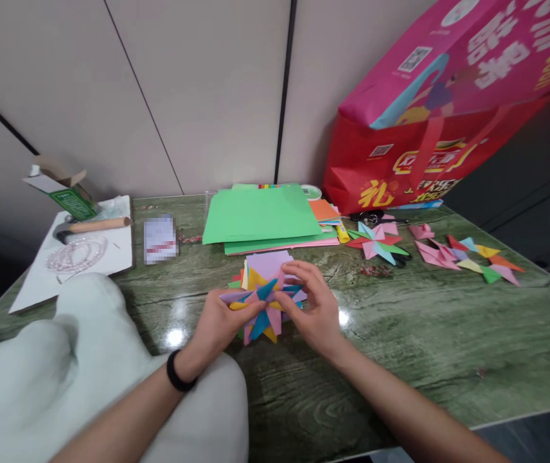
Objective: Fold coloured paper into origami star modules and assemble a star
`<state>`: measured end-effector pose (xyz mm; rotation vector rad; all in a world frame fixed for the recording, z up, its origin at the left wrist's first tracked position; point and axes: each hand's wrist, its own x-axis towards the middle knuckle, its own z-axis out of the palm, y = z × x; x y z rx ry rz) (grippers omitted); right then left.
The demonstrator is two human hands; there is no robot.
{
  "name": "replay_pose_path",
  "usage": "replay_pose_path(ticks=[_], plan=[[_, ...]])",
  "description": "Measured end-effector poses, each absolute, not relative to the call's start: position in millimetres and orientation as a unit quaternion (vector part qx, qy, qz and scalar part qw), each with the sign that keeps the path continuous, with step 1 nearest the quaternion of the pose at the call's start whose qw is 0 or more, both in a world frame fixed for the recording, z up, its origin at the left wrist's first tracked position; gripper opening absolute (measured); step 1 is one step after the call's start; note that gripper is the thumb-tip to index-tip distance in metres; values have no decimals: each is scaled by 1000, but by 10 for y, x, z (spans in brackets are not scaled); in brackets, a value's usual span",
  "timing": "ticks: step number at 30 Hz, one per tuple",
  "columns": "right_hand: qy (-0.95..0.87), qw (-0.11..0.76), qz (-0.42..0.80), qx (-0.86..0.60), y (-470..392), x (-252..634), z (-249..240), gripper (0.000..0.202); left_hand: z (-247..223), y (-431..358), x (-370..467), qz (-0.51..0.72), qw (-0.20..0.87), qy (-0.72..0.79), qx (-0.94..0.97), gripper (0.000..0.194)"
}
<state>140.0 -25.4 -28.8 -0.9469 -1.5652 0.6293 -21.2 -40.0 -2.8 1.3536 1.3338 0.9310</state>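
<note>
Between my hands, just over the table, is a many-pointed folded paper star [266, 325] in pink, blue, yellow and purple. My left hand [221, 318] grips its left side, the thumb lying across the front toward the centre. My right hand [311, 305] pinches the upper right part, thumb near the middle and fingertips on a pink point. The star hides the fingers behind it. Beyond it lies a stack of coloured paper squares [275, 259], purple on top, partly covered by the star and my hands.
Large green sheets [260, 215] lie at the back, a yellow glue stick [342, 233] beside them. To the right are folded paper stars [376, 241] and black scissors [372, 218]. A red gift bag [352, 167] stands behind. At left are a hammer [101, 225], beads [77, 254] and a pale bulky form [96, 360].
</note>
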Motion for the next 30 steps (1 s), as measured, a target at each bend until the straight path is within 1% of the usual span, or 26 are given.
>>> replay_pose_path(ticks=[2,6,9,12,15,19,21,25,27,30], plan=[[-703,566,204,-379,-241,1428,-264,26,-8,-401,-201,383,481,552,564,26],[-724,583,100,-356,-234,1473,-259,14,34,-402,-170,392,488,563,539,16],[-737,582,47,-341,-251,1497,-271,13,67,-407,-158,395,497,566,526,15],[-772,559,45,-298,-276,1499,-267,15,92,-412,-158,398,486,567,533,25],[-786,548,52,-280,-290,1483,-259,15,103,-415,-162,396,468,569,548,29],[-784,550,45,-284,-287,1473,-280,15,96,-419,-167,395,460,572,553,29],[-790,545,40,-279,-286,1475,-297,15,82,-419,-171,398,458,572,551,25],[-796,534,26,-285,-300,1474,-308,23,49,-419,-183,406,455,565,556,19],[-795,528,11,-298,-308,1468,-305,25,38,-420,-188,406,447,563,565,19],[-792,525,-9,-310,-313,1460,-300,20,33,-424,-188,402,430,558,585,23]])
